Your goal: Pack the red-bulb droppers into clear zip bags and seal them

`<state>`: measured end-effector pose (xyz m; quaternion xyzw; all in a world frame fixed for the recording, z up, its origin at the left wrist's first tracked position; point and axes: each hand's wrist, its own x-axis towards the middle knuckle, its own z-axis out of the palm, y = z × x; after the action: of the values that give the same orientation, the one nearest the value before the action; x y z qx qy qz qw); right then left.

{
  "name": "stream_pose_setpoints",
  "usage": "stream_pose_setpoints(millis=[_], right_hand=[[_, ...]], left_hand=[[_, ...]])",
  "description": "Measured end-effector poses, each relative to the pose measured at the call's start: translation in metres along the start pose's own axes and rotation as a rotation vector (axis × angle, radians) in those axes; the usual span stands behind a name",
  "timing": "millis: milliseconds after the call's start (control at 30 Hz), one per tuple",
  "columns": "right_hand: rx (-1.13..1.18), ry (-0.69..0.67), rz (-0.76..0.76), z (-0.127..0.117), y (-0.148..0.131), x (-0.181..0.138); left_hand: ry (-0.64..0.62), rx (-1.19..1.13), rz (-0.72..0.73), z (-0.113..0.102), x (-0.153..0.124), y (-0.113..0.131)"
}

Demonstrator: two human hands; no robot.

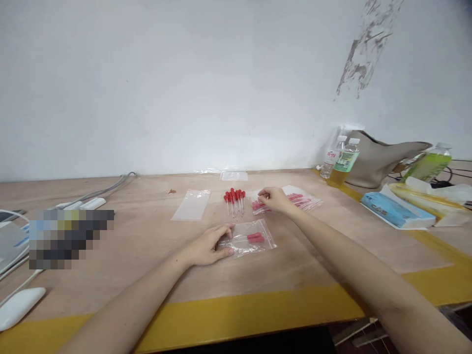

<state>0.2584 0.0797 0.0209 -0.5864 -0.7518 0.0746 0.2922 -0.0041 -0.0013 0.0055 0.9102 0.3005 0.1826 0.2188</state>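
My left hand (212, 246) rests at the left end of a clear zip bag (241, 249), thumb and fingers apart on the plastic. Inside that bag lie two red-bulbed droppers (255, 238), bulbs to the right. Behind it, a cluster of loose droppers with red bulbs (234, 195) lies side by side, clear stems towards me. My right hand (275, 199) is over the left part of a pile of clear bags (308, 202) with red droppers in them. Its thumb and fingertips are drawn together; whatever they hold, if anything, is too small to make out.
A flat bag (191, 204) lies left of the loose droppers, another bag (234, 175) by the wall. On the right are bottles (343, 162), a grey-brown bag (376, 157) and a blue tissue pack (398, 210). Cables (114, 186) and a white mouse (22, 307) are on the left.
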Motion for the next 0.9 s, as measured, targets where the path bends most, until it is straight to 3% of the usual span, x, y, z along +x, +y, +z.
stream_pose_setpoints(millis=[267, 467, 700, 900], right_hand=[[-0.122, -0.157, 0.070, 0.048, -0.013, 0.063], [-0.080, -0.216, 0.156, 0.061, -0.006, 0.086], [0.197, -0.176, 0.207, 0.052, -0.009, 0.086], [0.506, 0.079, 0.226, 0.016, -0.002, 0.049]], left_hand=[[-0.041, -0.012, -0.020, -0.002, 0.001, 0.002], [-0.108, -0.003, -0.035, 0.000, -0.001, -0.005], [-0.063, -0.050, -0.040, -0.001, 0.000, 0.000], [-0.084, -0.062, -0.057, 0.000, -0.001, -0.002]])
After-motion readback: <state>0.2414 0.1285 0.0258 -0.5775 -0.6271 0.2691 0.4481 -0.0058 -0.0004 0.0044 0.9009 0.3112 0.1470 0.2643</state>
